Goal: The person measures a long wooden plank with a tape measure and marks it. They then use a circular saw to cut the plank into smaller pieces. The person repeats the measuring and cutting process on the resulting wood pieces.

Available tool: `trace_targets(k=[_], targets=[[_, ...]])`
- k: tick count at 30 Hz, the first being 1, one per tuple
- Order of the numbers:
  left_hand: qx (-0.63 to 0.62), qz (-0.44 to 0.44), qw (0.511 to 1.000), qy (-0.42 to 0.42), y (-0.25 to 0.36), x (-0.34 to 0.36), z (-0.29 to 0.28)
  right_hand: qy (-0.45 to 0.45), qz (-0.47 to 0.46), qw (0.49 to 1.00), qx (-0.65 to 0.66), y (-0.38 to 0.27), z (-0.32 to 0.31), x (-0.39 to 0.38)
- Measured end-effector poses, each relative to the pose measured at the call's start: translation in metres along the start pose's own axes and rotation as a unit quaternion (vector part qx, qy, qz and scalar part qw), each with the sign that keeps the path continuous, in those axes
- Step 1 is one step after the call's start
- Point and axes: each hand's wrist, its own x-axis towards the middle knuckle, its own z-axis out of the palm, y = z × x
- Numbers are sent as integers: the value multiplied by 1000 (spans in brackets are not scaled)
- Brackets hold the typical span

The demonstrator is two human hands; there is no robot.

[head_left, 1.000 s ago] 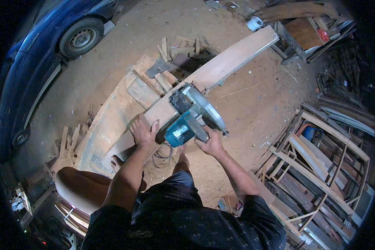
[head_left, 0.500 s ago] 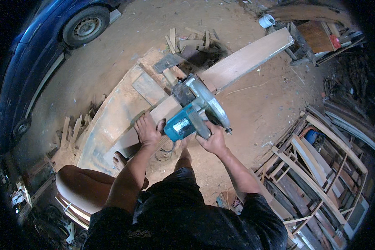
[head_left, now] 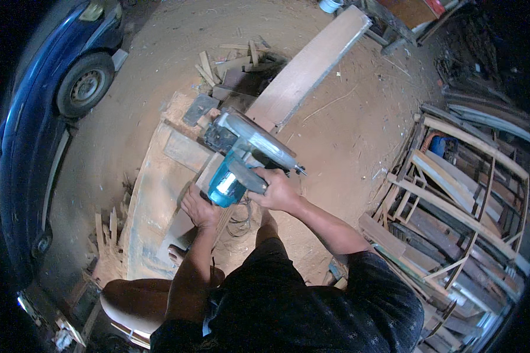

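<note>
Head view: right hand (head_left: 275, 189) clamped the saw (head_left: 225, 183), seemingly for control; left hand (head_left: 199, 206), fingers apart, seemingly steadied the board (head_left: 208, 169) beneath.

The view has swung: the blue car (head_left: 32, 135) sits lower at the left of the frame, its headlight (head_left: 92, 12) now showing at upper left, and the white bucket (head_left: 331, 6) has slid up until the top edge cuts it. The teal circular saw (head_left: 227, 179) has shifted left of centre, the right hand (head_left: 281, 191) going with it. The left hand (head_left: 200, 209) is lower, its thumb (plainly visible a second ago) now hidden by the saw's motor end. The pale board (head_left: 318, 62) slants more steeply toward the upper right
</note>
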Motion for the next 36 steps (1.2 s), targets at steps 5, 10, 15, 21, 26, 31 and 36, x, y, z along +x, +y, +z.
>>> trace_targets(k=[5,10,15,21,26,31,36], targets=[[2,14,1000,26,6,-3,-4,-19,7,1000,12,-8,-1,8],[16,21,999,30,1,-8,2,-27,6,1000,11,-12,0,16],[7,17,1000,19,4,-9,3,-22,-5,1000,22,2,10,17],[6,7,1000,21,-3,-5,11,-15,-35,999,33,-4,7,26],[18,12,1000,13,-6,-17,15,-46,-3,998,37,-10,-3,16],[30,50,998,24,-25,-14,29,-32,4,998,48,-11,1,16],[-32,37,996,70,-24,-20,30,-64,26,997,33,-18,-3,22]])
